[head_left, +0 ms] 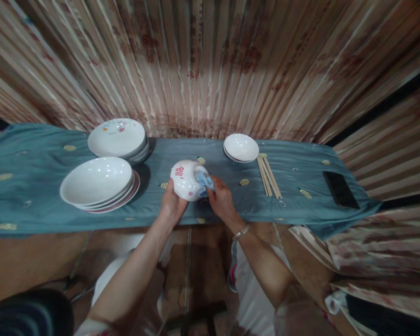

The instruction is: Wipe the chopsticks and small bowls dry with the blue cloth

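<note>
A white bowl (184,183) with red markings is tipped on its side above the cloth-covered table. My left hand (172,201) grips it from the left and below, the thumb against its outer wall. In my right hand (221,196) is a light blue cloth (205,180), bunched up and pressed against the bowl's right side, near its base. Part of the right fingers is hidden behind the cloth. A silver bracelet (242,231) circles the right wrist.
Left on the table (168,151) stand stacked large bowls (96,182) and, behind them, stacked flowered plates (117,137). Toward the right are small bowls (241,147), several chopsticks (269,177) and a black phone (340,189). A pleated curtain (210,70) hangs behind.
</note>
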{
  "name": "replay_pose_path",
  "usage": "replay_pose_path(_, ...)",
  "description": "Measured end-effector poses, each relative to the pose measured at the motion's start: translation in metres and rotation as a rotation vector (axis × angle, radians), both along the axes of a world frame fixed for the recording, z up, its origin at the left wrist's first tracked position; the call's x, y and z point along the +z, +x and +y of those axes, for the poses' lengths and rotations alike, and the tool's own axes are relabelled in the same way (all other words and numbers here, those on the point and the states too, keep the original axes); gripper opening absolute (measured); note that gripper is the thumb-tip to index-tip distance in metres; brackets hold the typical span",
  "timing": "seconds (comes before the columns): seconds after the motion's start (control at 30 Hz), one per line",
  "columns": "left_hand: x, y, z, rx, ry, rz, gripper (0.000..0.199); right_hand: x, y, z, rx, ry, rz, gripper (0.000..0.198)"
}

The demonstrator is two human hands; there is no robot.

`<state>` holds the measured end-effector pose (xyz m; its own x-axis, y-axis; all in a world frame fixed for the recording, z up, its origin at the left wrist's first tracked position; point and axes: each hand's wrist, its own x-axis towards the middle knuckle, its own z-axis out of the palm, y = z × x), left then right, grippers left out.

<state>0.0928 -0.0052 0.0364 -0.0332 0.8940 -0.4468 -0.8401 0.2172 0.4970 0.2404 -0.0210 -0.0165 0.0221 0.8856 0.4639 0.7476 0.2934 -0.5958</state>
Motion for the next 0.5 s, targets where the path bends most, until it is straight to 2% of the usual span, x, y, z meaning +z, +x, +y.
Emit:
replay_pose_path(0.1, 0.002, 0.001, -0.001, -0.005, -0.001, 0.014, 0.044, 0.002, 0.006, 0.003, -0.01, 0.011, -0.001, 0.039)
replay_pose_path(0.33, 0.004, 0.001, -0.003, -0.009, -0.012, 0.011, 0.043, 0.023, 0.023, 0.013, -0.119, 0.088, -0.038, 0.038)
replay_pose_path(0.5, 0.003, 0.001, -0.005, -0.014, -0.002, 0.02, 0.043, 0.031, 0.03, 0.021, -0.158, 0.077, -0.067, 0.041)
